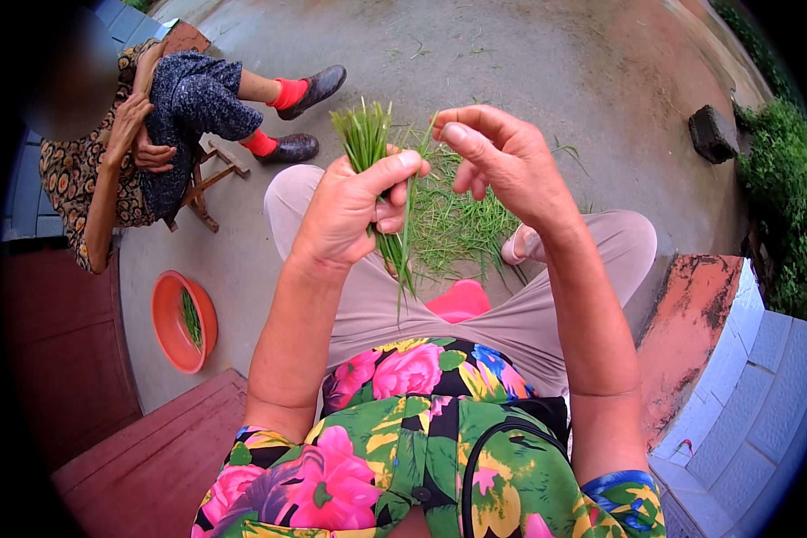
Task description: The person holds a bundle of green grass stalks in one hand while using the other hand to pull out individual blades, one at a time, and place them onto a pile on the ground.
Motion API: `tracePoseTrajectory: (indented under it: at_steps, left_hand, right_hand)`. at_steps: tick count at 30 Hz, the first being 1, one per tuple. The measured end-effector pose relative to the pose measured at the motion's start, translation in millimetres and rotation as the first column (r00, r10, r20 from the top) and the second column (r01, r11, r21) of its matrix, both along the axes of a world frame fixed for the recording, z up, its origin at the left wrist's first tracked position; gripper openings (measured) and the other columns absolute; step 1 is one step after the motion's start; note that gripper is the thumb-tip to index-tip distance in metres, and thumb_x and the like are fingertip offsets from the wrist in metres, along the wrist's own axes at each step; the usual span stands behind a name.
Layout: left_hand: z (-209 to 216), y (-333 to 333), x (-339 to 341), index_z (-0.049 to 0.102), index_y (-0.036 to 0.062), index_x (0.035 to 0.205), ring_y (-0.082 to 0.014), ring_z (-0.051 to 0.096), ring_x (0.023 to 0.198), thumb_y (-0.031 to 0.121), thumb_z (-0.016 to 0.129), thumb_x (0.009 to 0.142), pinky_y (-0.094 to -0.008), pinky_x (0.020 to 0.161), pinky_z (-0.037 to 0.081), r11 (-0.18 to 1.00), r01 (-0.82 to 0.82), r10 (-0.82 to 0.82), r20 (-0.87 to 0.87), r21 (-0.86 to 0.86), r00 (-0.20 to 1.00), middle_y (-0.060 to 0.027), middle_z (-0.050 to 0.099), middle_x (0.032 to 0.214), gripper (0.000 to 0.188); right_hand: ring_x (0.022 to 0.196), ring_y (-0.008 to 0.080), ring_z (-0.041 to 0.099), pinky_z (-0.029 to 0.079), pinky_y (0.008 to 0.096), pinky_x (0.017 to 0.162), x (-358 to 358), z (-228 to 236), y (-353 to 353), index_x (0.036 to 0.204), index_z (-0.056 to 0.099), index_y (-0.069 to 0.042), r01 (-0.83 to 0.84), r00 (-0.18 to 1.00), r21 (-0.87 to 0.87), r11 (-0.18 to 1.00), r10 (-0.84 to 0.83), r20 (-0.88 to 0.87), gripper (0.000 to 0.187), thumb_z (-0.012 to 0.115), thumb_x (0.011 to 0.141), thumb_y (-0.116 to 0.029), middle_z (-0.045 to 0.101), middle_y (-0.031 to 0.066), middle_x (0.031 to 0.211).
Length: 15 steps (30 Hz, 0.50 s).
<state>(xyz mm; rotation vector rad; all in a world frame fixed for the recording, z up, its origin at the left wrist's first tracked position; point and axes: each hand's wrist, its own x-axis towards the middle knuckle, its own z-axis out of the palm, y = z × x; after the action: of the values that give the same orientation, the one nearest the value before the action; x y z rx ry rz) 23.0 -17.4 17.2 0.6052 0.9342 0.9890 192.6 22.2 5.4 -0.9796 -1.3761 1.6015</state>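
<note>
My left hand (368, 202) is closed around an upright bunch of green chives (365, 134), its cut ends even at the top and the leaves hanging below my fist. Close by on the right, my right hand (502, 157) has thumb and forefinger drawn together at the tip of a single chive stalk (422, 142) that leans out from the bunch. Its other fingers are curled loosely. Beneath both hands, between my legs, a loose heap of chives (457, 222) lies spread on the ground.
An orange basin (161, 314) holding some chives (191, 318) stands left. Beyond it a person (184, 117) sits on a wooden stool (204, 184), hands together. A pink object (460, 301) shows between my thighs. A dark block (713, 134) and bushes (785, 179) are right; a maroon door panel (166, 457) lies lower left.
</note>
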Motion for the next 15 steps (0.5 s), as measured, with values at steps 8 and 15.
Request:
tracePoseTrajectory:
  at_steps: [8,15]
  left_hand:
    - [6.9,-1.5,3.5,0.056,0.0,0.08,-0.0034,0.034,0.038,0.013,0.056,0.078,-0.017,0.035,0.026,0.999,0.006,-0.002,-0.095,0.047,0.995,0.0024,0.045,0.053,0.014]
    - [5.4,-0.8,-0.7,0.057,-0.0011,0.084,-0.003,0.031,0.039,0.016,0.052,0.081,-0.0177,0.035,0.025,0.998,0.046,-0.045,-0.036,0.048,0.998,0.0021,0.046,0.055,0.018]
  right_hand:
    - [0.046,0.0012,0.038,0.029,0.0153,0.04,-5.1,1.8,-1.1,0.082,0.056,-0.004,-0.021,0.998,0.062,0.998,0.025,-0.056,0.015,0.054,0.081,-0.018,0.05,-0.0031,0.063]
    - [0.044,0.0015,0.035,0.026,0.0156,0.039,-2.5,6.5,0.4,0.08,0.053,-0.004,-0.106,0.971,-0.157,0.982,0.068,-0.23,0.014,0.051,0.082,-0.017,0.046,-0.0033,0.06]
